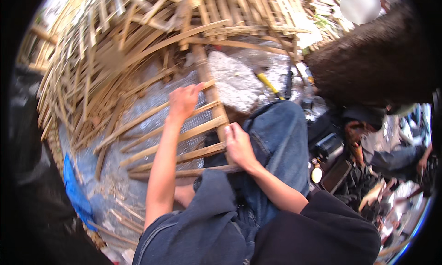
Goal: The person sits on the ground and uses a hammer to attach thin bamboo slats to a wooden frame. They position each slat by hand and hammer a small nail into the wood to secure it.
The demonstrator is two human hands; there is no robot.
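Slatted wooden frame (198, 132): before us, above plastic sheeting (156, 91)
Our left hand (183, 102): curled around the farthest slat (138, 120)
Our right hand (240, 146): pinching the crossbar (212, 95) near our right knee (285, 113)
Yellow-handled tool (269, 84): beside the pale stone block (234, 80)

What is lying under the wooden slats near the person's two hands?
Through the gaps between the wooden slats, a shiny greyish sheet shows. What lies directly beneath each slat, or behind the left hand, is covered and cannot be seen.
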